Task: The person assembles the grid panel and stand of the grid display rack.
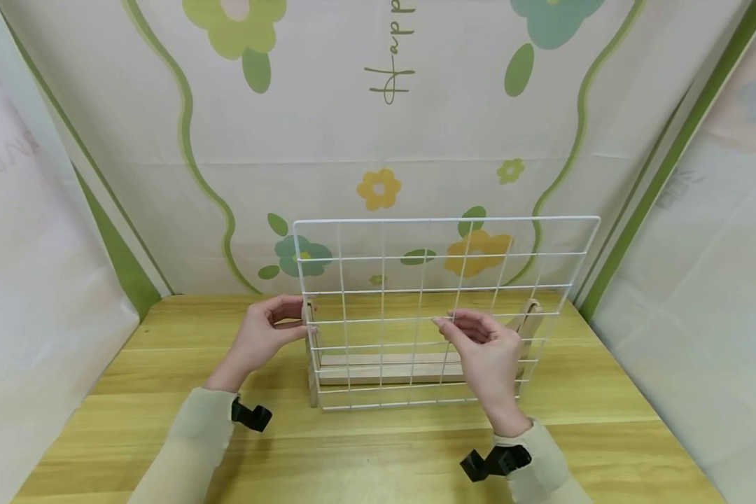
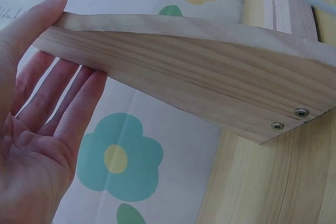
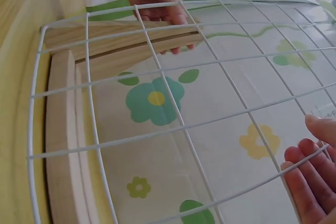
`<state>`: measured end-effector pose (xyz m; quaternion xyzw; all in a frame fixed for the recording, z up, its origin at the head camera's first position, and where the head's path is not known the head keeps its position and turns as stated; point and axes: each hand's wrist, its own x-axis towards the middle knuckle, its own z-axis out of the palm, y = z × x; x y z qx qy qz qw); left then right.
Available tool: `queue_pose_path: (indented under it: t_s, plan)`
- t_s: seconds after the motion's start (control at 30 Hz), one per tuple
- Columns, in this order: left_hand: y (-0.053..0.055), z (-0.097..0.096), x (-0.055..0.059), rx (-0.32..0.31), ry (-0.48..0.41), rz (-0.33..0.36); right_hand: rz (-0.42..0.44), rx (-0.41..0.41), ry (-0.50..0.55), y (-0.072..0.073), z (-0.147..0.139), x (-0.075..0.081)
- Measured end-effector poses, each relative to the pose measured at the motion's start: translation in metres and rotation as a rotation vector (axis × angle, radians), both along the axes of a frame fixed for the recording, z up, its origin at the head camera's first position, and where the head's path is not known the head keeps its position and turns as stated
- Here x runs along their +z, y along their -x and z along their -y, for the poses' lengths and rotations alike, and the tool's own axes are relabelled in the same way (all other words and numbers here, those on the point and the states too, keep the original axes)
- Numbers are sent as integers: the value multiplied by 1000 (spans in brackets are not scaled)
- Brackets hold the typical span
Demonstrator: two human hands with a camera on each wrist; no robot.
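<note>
At four o'clock in the head view, the right hand (image 1: 486, 348) pinches the white wire grid panel (image 1: 421, 289), which stands tilted at five o'clock. It looks light, stiff and smooth, probably best held by its rim. At eight, the left hand (image 1: 258, 336) grips the wooden stand (image 2: 184, 66). Beyond, at twelve, flowered cloth (image 1: 321, 140) bears sideways script (image 1: 390, 72), "Happ", cut off.

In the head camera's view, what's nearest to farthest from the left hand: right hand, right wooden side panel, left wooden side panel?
1. Left wooden side panel: gripped by the left hand.
2. Right hand: at the white wire grid.
3. Right wooden side panel: farther right, past the right hand.
</note>
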<state>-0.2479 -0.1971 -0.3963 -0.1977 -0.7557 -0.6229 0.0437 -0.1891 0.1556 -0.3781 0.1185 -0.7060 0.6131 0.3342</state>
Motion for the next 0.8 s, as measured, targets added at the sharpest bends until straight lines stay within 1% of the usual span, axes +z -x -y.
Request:
queue_pose_path:
  t_s: [0.17,0.33,0.53,0.7,0.8]
  plan:
    - [1,0,0,4,8,-12,18,27,3,2,-2,12]
    - [1,-1,-1,-2,-7,-12,0,46,-16,5,-2,22]
    - [0,-1,-2,1,-19,-18,14,47,-45,6,-1,35]
    - [0,-1,-2,9,-30,6,34,38,-46,7,-1,45]
    - [0,-1,-3,15,-20,18,46,42,-40,8,-1,50]
